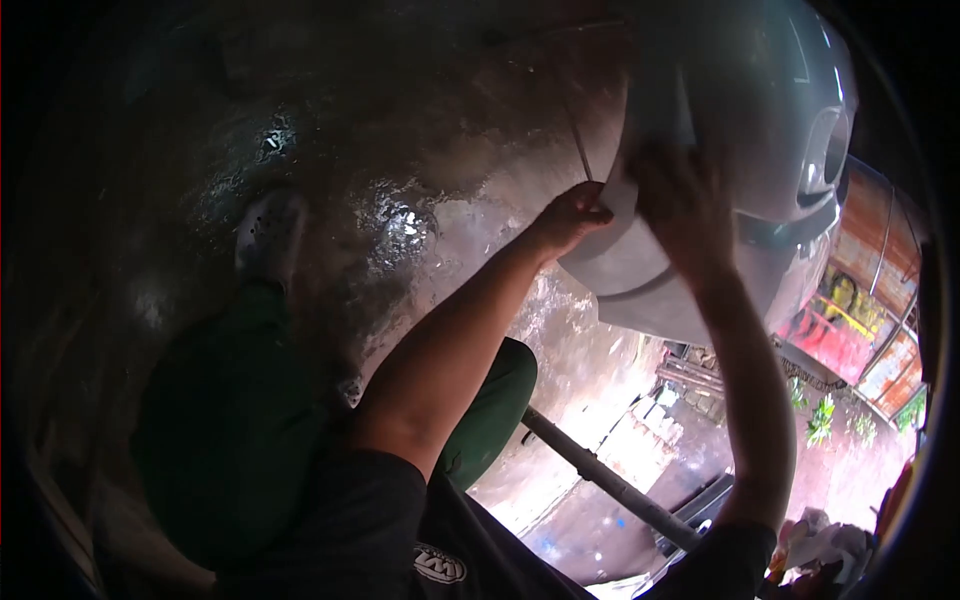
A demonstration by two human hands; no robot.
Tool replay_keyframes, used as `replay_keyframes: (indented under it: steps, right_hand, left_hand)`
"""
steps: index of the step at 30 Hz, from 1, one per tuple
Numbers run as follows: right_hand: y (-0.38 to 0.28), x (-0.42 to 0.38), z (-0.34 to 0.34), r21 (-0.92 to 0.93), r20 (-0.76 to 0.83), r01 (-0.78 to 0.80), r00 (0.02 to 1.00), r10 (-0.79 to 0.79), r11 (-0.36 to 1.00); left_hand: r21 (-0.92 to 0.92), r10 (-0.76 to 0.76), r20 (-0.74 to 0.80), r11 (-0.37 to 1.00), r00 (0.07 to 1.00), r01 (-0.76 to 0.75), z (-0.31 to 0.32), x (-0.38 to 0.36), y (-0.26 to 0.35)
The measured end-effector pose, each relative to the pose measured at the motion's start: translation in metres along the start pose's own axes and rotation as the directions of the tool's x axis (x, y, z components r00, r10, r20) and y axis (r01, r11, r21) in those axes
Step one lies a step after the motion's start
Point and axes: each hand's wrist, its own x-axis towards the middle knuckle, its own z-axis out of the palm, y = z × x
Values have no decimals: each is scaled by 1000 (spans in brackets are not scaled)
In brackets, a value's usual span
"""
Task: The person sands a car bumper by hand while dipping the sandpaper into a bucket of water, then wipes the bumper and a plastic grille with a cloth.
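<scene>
A large grey car bumper (650, 260) fills the upper right, with a rounded opening (828, 150) near its far end. My left hand (575, 215) grips the bumper's near edge, thumb on one side and fingers curled behind. Against the bumper's inner face, my right hand (685, 205) is smeared by motion. Its fingers are too blurred to make out, and so is anything they may hold. A thin rod or strip (580, 145) shows just beyond my left fingertips.
Below lies a wet, shiny floor (450, 235), with my shoe (272, 232) on it. A pole (600, 470) slants between my arms. Rusty metal sheets (880, 230), a red panel (830, 345), stacked pieces (690, 380) and green plants (820, 418) are at the right.
</scene>
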Motion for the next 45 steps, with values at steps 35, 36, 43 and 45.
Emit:
replay_keyframes:
  steps: [35, 36, 43, 45]
  right_hand:
    - [-23, 38, -18, -99, -31, -214, 977, 212, 972]
    - [-17, 45, -25, -105, -37, -255, 967, 252, 961]
    - [-71, -86, 13, 78, 95, -280, 957, 273, 957]
    - [-86, -118, 3, 165, 186, -423, 901, 393, 891]
  left_hand:
    - [89, -20, 54, 996, 998, 15, 0, -9, -14]
    - [80, -22, 56, 997, 998, 17, -1, -9, -14]
    - [97, -89, 115, 992, 989, 78, -18, 3, -12]
    - [236, -142, 120, 965, 983, 111, -24, 11, 0]
